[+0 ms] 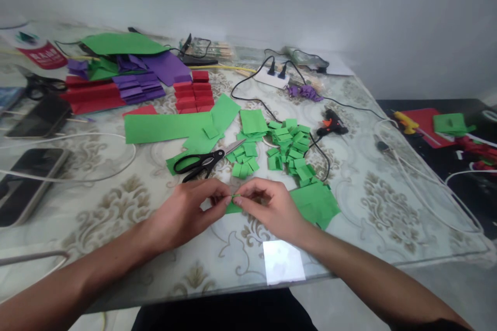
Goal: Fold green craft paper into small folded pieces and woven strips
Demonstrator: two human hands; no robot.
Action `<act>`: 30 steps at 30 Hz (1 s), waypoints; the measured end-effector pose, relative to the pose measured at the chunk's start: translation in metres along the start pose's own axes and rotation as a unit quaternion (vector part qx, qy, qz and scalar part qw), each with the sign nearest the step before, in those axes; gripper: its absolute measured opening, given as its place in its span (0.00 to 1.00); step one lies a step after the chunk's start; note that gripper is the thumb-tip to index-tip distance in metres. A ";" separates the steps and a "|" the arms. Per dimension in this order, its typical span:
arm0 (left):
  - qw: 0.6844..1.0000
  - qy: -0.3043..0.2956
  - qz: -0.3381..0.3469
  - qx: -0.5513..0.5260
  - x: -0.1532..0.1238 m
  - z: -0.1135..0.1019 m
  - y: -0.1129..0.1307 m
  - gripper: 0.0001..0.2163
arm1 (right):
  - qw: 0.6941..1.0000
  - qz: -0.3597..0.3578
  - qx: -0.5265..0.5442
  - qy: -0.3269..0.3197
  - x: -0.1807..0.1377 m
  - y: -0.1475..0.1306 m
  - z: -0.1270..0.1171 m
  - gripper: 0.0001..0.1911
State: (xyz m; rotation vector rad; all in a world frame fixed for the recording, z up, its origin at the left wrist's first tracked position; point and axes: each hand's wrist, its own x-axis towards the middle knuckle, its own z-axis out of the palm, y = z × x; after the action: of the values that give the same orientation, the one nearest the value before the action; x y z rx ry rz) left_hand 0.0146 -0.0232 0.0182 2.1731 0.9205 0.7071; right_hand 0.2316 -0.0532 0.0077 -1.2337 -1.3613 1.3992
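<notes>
Between the fingertips of both hands is a small green paper piece [235,196], mostly covered by the fingers. My left hand [198,204] pinches it from the left, and my right hand [269,207] pinches it from the right. Just beyond my left hand lie black-handled scissors [207,161], blades pointing away to the right. Past the hands, small cut green paper pieces [289,145] form a loose heap. Larger green paper sheets [316,202] lie beside my right wrist, and a long green strip [166,126] stretches out behind the scissors.
At the back left are red folded paper [93,95], purple paper [140,87] and a paper cup [41,49]. Phones [31,181] and a white cable lie left. A white power strip [272,77] and a black glue gun [332,124] with trailing cords are behind right.
</notes>
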 end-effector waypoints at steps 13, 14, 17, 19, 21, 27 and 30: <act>1.000 0.007 -0.009 -0.014 0.000 -0.001 0.000 0.04 | 1.000 -0.008 -0.006 0.011 -0.002 -0.007 -0.004 0.07; 0.999 0.002 -0.022 -0.024 0.000 -0.002 -0.001 0.05 | 1.000 -0.006 0.003 0.005 -0.002 -0.007 -0.005 0.06; 0.994 -0.020 -0.074 -0.079 0.001 -0.005 -0.002 0.06 | 0.999 -0.008 0.042 -0.021 -0.002 -0.010 -0.006 0.05; 0.986 -0.033 -0.098 -0.131 0.002 -0.007 -0.002 0.07 | 0.997 -0.015 0.060 -0.037 -0.003 -0.011 -0.006 0.06; 0.976 -0.046 -0.114 -0.181 0.003 -0.009 -0.002 0.07 | 0.997 -0.022 0.061 -0.047 -0.003 -0.012 -0.007 0.07; 0.953 -0.076 -0.151 -0.253 0.004 -0.010 -0.002 0.08 | 0.997 -0.038 0.054 -0.050 -0.002 -0.009 -0.008 0.06; 0.948 -0.085 -0.158 -0.262 0.004 -0.010 -0.002 0.08 | 0.996 -0.047 0.061 -0.053 -0.002 -0.008 -0.009 0.06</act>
State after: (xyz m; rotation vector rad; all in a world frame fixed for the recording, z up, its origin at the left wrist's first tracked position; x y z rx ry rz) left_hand 0.0097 -0.0157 0.0236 1.5469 0.8459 0.5222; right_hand 0.2396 -0.0525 0.0162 -1.0159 -1.3652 1.4772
